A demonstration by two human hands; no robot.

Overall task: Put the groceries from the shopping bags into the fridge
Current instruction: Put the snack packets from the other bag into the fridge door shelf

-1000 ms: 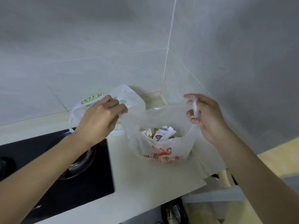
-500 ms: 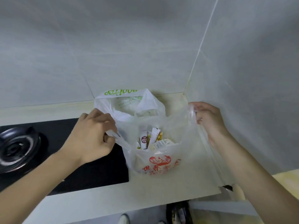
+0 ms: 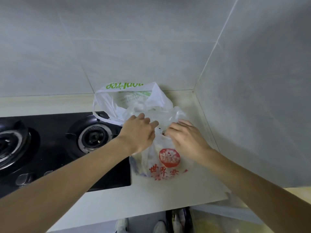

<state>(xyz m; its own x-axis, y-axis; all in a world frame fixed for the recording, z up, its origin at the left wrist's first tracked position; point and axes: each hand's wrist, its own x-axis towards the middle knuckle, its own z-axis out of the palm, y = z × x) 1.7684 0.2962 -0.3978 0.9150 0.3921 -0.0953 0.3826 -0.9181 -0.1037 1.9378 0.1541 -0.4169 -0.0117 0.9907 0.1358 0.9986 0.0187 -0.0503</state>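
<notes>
- Head view: the clear shopping bag with red print (image 3: 165, 163) stands on the pale bench (image 3: 168, 195) at the centre of the frame, in the corner where the two grey tiled walls meet, just right of the black gas stove (image 3: 50, 148).
- Directly behind it, toward the upper centre, stands a white bag with green letters (image 3: 131, 96); the two bags touch each other.
- The left hand (image 3: 139, 132) is at the top of the clear bag on its left side, and the right hand (image 3: 185, 137) is at the top on its right side; the two hands are near each other above the mouth of the bag.
- Grip of the left hand: the fingers lie on the gathered plastic, but I cannot tell if they pinch it.
- Grip of the right hand: the fingers bend down over the plastic, and I also cannot tell if they close on it, because the picture is blurred there.
- The bag is thin soft film. I judge it will crumple and slide in the fingers, and it has no shape of its own.
- The load looks light, probably small packets, so the weight is no problem, but the film may tear.
- The best place to hold seems to be the handles or the gathered top edge, not the sides.
- The fridge is not in the frame.
</notes>
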